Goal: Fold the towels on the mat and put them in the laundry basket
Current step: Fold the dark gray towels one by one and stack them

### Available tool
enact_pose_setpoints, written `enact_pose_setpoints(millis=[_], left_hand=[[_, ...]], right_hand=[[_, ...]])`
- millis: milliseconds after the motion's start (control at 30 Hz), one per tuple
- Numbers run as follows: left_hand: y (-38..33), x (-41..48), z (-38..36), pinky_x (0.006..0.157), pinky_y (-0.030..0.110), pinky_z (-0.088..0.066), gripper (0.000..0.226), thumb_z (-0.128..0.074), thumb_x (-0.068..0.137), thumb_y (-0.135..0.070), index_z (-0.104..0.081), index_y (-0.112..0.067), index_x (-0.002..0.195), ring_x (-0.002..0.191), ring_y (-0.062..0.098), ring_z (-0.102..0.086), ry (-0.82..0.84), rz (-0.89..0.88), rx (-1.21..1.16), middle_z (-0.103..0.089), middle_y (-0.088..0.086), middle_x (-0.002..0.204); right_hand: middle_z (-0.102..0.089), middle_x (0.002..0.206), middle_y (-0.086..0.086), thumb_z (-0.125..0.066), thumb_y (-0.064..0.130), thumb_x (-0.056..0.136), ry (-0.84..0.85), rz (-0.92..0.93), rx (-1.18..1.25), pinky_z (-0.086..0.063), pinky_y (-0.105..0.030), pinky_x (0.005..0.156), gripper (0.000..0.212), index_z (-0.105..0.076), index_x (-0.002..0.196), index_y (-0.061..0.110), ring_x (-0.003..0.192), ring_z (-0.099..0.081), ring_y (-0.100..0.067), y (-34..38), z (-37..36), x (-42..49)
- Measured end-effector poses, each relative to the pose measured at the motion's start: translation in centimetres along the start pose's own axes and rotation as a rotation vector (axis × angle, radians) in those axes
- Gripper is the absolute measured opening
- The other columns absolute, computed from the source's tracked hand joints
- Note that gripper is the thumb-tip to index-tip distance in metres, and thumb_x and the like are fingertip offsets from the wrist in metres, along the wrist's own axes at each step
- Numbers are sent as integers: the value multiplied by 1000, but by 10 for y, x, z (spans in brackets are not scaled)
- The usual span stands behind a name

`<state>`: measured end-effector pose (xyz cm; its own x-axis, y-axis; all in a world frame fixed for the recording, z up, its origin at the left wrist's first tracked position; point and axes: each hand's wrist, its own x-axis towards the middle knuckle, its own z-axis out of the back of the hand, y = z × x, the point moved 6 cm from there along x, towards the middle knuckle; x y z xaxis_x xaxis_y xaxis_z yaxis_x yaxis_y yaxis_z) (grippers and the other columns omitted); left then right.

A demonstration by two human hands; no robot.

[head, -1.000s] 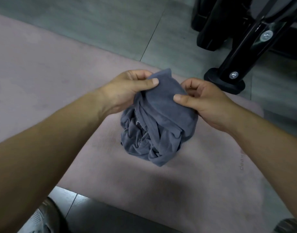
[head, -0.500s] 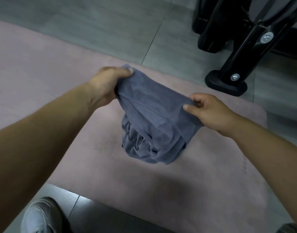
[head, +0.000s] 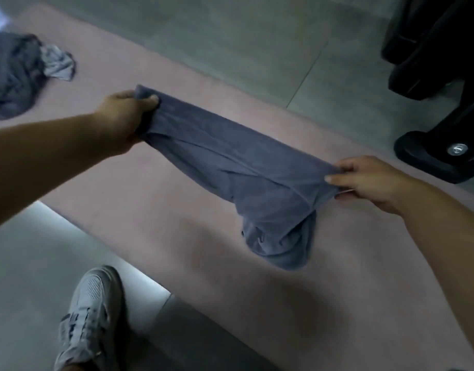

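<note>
The fingers (head: 150, 99) of the left hand (head: 120, 116) are curled tight round one bunched corner of a slate-blue terry towel (head: 244, 167). The right hand (head: 372, 183) pinches the opposite corner between its thumb and bent fingers (head: 348, 163). The two hands are held well apart, I take it to draw the top edge taut so the crumpled cloth opens out and its edges can be found. That edge runs between them as a straight band above the pale pink mat (head: 123, 204). The rest sags from nearer the right hand in a twisted lump whose bottom seems to rest on the mat, so the towel is only half spread, not yet flat, and no fold is made. Towards the mat's far left corner lies a heap of dark grey towels (head: 8, 76) with a lighter grey cloth (head: 57, 62) touching it; these look to be waiting their turn. Beyond the mat's far edge is grey tiled floor (head: 230, 36), and off its right end stands the round black base of a stand (head: 434, 162). A grey mesh trainer (head: 91, 303) is planted on the floor just off the near edge. The laundry basket is nowhere in view.
</note>
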<state>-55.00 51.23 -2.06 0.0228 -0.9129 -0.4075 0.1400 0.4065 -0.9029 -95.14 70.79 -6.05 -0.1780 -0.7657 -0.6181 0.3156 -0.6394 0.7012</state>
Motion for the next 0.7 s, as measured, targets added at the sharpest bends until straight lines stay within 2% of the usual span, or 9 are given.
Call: enact_pose_setpoints(millis=[100, 167, 267, 367, 467, 567, 700], left_hand=[[39, 1, 46, 64, 31, -59, 10, -66, 96, -24, -69, -18, 104, 86, 20, -70, -51, 62, -85, -72, 4, 100], [70, 0, 74, 65, 33, -60, 18, -63, 98, -26, -67, -17, 113, 85, 20, -71, -111, 97, -195, -72, 4, 103], [117, 0, 100, 56, 27, -58, 11, -58, 101, -27, -64, -20, 107, 75, 15, -67, -239, 138, -279, -69, 2, 95], [161, 10, 119, 53, 26, -57, 11, -58, 101, -28, -62, -20, 107, 78, 17, -66, -318, 214, -358, -67, 3, 98], [184, 31, 141, 55, 26, -57, 12, -58, 101, -31, -64, -21, 101, 81, 17, -67, -390, 258, -407, -69, 1, 97], [195, 58, 159, 65, 32, -59, 13, -56, 102, -30, -64, -21, 100, 87, 21, -67, -412, 274, -401, -69, 1, 96], [196, 98, 184, 81, 48, -60, 18, -57, 101, -32, -64, -15, 104, 94, 29, -69, -409, 257, -355, -71, 8, 100]], right_hand=[[-71, 104, -12, -61, 10, 97, -178, 45, 450, -58, -35, 82, 9, -65, 103, 5, 87, -70, -19, 26, -18, 24], [-68, 98, -7, -55, 12, 100, -256, 61, 520, -58, -38, 77, 11, -61, 94, 18, 83, -68, -20, 47, -47, 49], [-59, 88, -2, -47, 23, 99, -473, 160, 234, -47, -32, 69, 15, -53, 86, 27, 81, -58, -20, 78, -88, 93], [-57, 98, 1, -41, 21, 102, -598, 278, -37, -38, -23, 76, 14, -55, 102, 20, 91, -53, -17, 125, -121, 134], [-61, 108, -7, -37, 24, 105, -607, 358, -329, -39, -28, 79, 24, -55, 116, 13, 95, -54, -24, 178, -154, 178], [-64, 113, -20, -33, 28, 105, -579, 440, -595, -41, -38, 76, 23, -49, 115, 14, 100, -60, -38, 228, -196, 226], [-62, 115, -22, -31, 27, 106, -544, 515, -711, -38, -39, 75, 26, -45, 119, 10, 102, -59, -40, 282, -248, 276]])
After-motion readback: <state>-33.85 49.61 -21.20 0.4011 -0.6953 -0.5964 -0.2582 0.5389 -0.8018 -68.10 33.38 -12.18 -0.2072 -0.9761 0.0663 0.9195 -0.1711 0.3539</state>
